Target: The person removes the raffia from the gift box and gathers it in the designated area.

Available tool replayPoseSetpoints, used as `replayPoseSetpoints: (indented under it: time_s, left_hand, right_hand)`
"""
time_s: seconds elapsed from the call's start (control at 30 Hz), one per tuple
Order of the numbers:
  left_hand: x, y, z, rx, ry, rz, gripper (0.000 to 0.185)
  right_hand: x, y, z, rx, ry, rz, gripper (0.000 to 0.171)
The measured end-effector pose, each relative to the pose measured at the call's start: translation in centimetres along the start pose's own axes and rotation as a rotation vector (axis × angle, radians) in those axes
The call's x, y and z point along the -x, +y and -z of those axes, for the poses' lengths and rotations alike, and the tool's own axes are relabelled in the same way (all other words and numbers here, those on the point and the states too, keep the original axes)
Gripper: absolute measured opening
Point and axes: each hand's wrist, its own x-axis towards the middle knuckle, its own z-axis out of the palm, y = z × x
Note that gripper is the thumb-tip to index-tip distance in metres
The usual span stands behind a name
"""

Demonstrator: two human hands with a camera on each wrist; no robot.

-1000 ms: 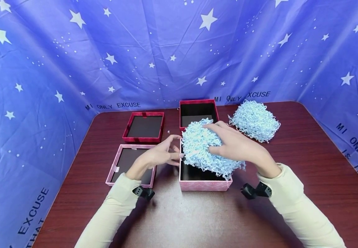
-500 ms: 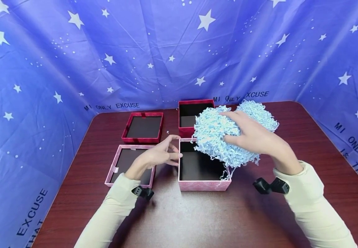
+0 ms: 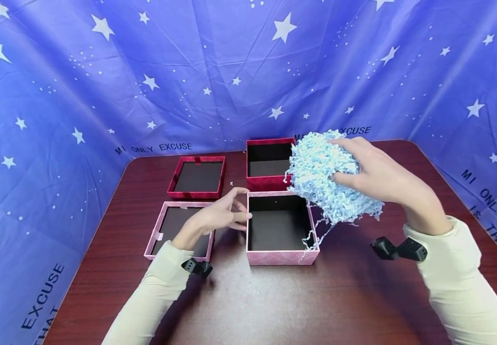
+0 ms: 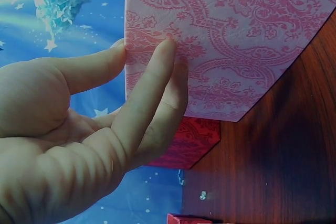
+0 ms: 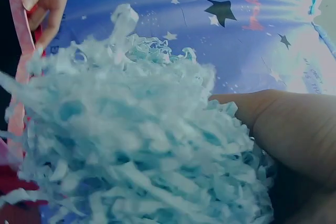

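My right hand [image 3: 382, 172] grips a big clump of pale blue shredded paper [image 3: 321, 167], held up to the right of the pink box [image 3: 283, 257]. Loose strands trail from the clump over the box's right rim. In the right wrist view, the shredded paper [image 5: 147, 140] hides most of the fingers. My left hand [image 3: 220, 213] rests against the pink box's left side. Seen from the left wrist, its thumb touches the rim and its fairly straight fingers [image 4: 144, 90] lie on the patterned outer wall [image 4: 226, 40]. The box's dark inside is bare apart from strands at its right edge.
Behind the pink box stands a red box [image 3: 267, 183]. A red lid [image 3: 194, 195] and a pink lid [image 3: 155, 230] lie at the left, inside up. The dark wooden table [image 3: 257, 302] meets a blue starry curtain [image 3: 214, 57] at the back. A paper scrap lies near the red lid.
My right hand has lifted the shredded paper out of the pink box and moved it right, now covering the second clump behind. My left hand has stayed at the box's left side.
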Motion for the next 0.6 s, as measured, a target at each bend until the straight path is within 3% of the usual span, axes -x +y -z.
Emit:
replayPoseSetpoints:
  time_s: [0.6]
  left_hand:
    - [0.1, 0.2, -0.1, -0.018, 0.003, -0.001, 0.063]
  right_hand:
    - [1.4, 3.3, 2.8, 0.023, 0.031, -0.106, 0.072]
